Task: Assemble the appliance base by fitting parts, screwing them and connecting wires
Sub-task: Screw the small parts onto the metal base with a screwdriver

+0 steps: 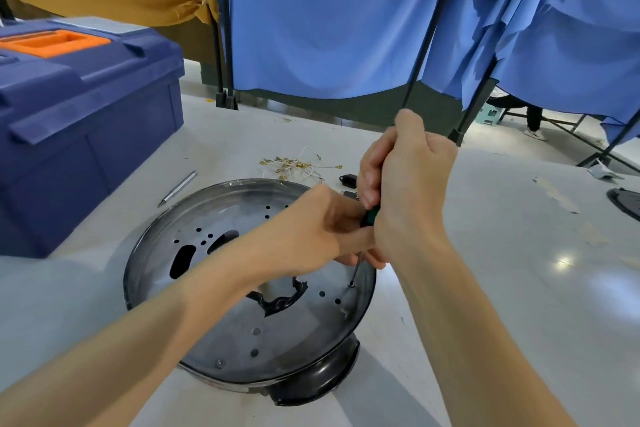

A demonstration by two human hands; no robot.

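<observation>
A round metal appliance base [221, 333] with several holes and cut-outs lies on the white table over a black housing [322, 381]. My right hand [408, 184] grips the green handle of a screwdriver [370, 217] held upright. Its thin shaft [356, 269] comes down to a screw [350, 284] near the plate's right rim. My left hand [311, 232] reaches across the plate and pinches the screwdriver just below the handle. Another screw [219, 363] sits at the plate's near rim.
A blue toolbox [79, 121] with an orange handle stands at the left. A silver pen-like tool [178, 188] lies beside it. Loose wires with brass terminals [294, 165] and a small black connector [348, 179] lie beyond the plate. Blue curtains [346, 28] hang behind.
</observation>
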